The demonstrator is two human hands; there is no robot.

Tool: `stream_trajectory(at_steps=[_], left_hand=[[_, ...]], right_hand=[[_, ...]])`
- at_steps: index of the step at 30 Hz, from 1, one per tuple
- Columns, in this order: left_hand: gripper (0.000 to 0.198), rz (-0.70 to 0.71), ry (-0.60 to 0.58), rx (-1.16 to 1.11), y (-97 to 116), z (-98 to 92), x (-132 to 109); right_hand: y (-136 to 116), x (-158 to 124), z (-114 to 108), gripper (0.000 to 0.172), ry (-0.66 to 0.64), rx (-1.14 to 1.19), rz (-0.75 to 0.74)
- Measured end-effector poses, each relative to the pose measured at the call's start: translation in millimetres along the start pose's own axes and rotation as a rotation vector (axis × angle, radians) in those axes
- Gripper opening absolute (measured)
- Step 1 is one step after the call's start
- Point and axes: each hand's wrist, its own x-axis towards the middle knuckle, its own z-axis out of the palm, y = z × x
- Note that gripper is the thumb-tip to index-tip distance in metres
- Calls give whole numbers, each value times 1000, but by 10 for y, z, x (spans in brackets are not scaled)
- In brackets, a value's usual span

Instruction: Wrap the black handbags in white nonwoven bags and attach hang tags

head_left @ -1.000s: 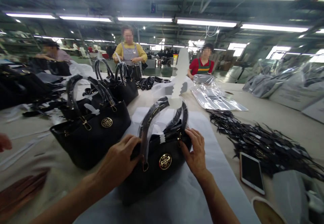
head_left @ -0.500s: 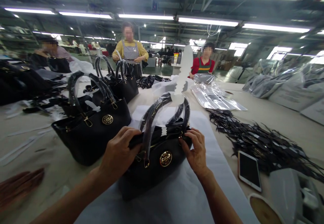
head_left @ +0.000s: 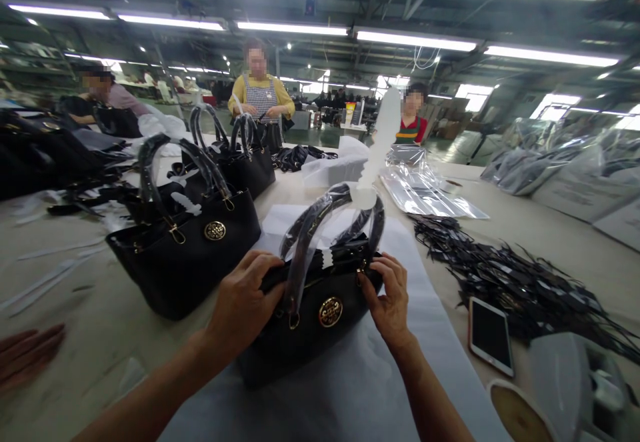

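Our left grip (head_left: 250, 299) grasps one end of the black handbag's (head_left: 305, 345) top edge, and our right grip (head_left: 393, 295) grasps the other end. The bag stands on white paper (head_left: 360, 395) over the desk (head_left: 545, 222), its plastic-wrapped handles (head_left: 307, 249) raised. We see a second handbag (head_left: 200, 272) just left, and a phone (head_left: 491, 335) beside black straps (head_left: 530, 289) on the right.

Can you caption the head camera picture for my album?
Left hand and right hand hold a black handbag on a white sheet.

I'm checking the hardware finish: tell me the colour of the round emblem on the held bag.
Gold-coloured; the emblem shows best in the head view.
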Motion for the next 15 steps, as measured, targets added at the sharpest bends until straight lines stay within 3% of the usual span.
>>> stream_trajectory(at_steps=[3,8,15], left_hand=[[11,-44,-104,15,-26,5,-10],[14,-129,-420,-6,-79,-11,4],[22,-174,-353,-53,-105,-6,-7]], right_hand=[[-3,-20,-3,17,4,-3,5],[-3,-41,11,16,12,-16,4],[-44,-28,11,21,20,-43,3]])
